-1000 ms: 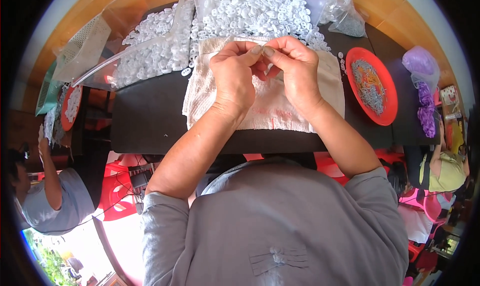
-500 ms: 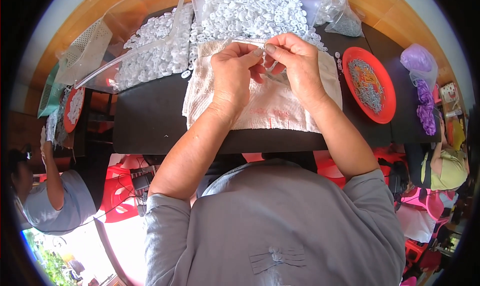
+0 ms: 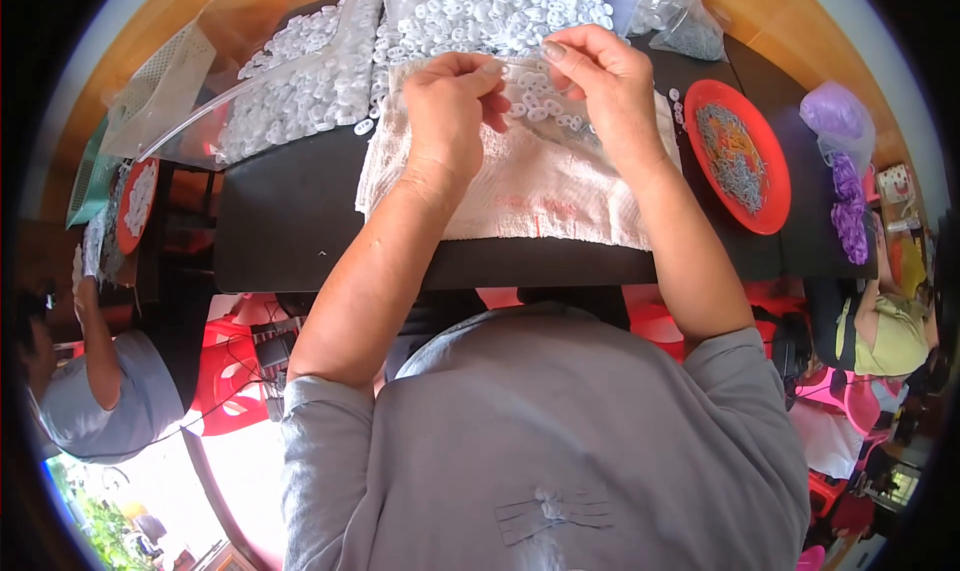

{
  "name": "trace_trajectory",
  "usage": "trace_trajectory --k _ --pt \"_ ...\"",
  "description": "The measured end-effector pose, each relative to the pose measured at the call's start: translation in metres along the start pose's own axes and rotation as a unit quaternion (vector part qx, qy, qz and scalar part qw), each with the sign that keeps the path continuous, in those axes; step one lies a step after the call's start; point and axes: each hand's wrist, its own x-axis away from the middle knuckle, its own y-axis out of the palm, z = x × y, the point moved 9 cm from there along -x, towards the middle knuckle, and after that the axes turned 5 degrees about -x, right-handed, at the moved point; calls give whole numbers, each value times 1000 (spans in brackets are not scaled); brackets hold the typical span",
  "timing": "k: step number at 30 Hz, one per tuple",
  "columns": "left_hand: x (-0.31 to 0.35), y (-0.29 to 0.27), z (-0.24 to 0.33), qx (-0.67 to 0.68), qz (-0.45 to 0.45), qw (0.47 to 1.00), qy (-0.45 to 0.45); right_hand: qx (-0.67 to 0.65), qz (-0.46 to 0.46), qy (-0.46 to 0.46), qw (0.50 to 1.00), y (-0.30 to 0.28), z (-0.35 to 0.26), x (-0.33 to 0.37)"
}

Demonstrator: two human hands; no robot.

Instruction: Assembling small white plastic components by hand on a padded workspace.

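Note:
Small white oval plastic pieces with holes (image 3: 540, 101) lie on a cream towel (image 3: 545, 191) between my hands. My left hand (image 3: 447, 106) is over the towel's left part, thumb and fingers pinched together. Whatever sits in that pinch is too small to name. To the right, my right hand (image 3: 608, 86) is raised a little farther from me, thumb against forefinger. I cannot make out what that pinch holds, if anything. Just beyond both hands a heap of the same white pieces (image 3: 500, 11) fills a clear container.
A clear tub (image 3: 290, 101) with more white pieces lies at the left. On the right stands a red oval dish (image 3: 775, 161) of small grey metal pins, near a purple bag (image 3: 838, 116). Plastic bags (image 3: 690, 31) rest at the back. Other people sit at both sides.
My hands, close together before, have moved apart and slightly away from me. The white pieces on the towel between them have come into sight.

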Motion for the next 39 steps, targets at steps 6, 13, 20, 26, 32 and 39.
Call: trace_trajectory --k 6,13,20,26,32,39 --pt "-9 -20 -15 26 34 997 -69 355 -56 -194 913 10 -10 2" --pt "-8 -14 -11 17 17 998 -57 498 -141 -254 817 50 1 20" --pt "-6 -17 -7 31 48 998 -35 476 -141 -296 816 54 -13 24" --pt "-11 -31 3 40 89 995 8 495 -221 -370 754 91 -25 63" --pt "-15 -35 -1 42 88 995 -11 423 -228 -325 814 73 -39 44" --pt "-16 -26 -3 45 56 997 -15 487 -267 -347 755 97 -15 66"
